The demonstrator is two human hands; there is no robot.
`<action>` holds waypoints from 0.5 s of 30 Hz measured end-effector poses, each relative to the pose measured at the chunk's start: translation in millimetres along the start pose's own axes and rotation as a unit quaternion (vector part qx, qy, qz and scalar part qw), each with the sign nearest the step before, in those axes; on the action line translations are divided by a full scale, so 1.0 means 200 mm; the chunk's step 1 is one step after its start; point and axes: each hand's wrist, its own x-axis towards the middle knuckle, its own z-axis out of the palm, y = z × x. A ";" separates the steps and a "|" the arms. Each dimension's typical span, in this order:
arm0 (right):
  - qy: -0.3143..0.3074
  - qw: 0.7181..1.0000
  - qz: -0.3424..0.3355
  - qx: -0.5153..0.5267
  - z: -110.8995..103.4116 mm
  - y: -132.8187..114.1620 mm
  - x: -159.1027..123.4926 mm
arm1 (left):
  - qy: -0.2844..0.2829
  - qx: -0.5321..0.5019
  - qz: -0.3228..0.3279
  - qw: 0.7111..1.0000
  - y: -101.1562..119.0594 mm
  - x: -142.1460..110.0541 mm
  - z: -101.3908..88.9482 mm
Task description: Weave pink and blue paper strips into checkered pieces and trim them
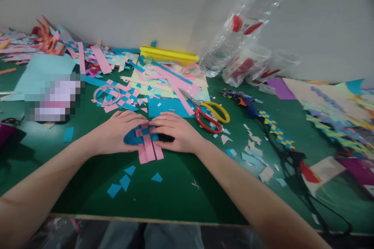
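Observation:
A small woven piece of pink and blue paper strips [147, 142] lies on the green table between my hands. My left hand [121, 130] grips its left side, fingers curled over the far edge, beside a curved blue strip. On the opposite side my right hand [175, 131] has its fingertips pressed on the weave's upper right. Pink strip ends hang toward me below both hands. Just beyond my right hand are scissors [209, 114] with one red and one yellow handle. A roll of clear tape [106, 95] rests past my left hand on blue-pink woven paper.
Blue paper scraps [125, 183] lie near the front edge. A blue glue gun [247, 103] with its black cord is at right, near woven strips [276, 129]. Clear plastic cups [257, 64], a yellow tray [169, 54] and heaped paper strips line the wall.

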 end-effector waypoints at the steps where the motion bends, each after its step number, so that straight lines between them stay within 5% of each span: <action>1: -0.003 1.000 0.001 0.000 0.00 0.00 0.00 | 0.001 0.002 0.001 1.000 0.00 0.00 0.00; 15: -0.013 0.999 0.009 0.032 0.02 0.03 -0.02 | -0.003 0.019 0.013 1.000 -0.01 0.00 0.00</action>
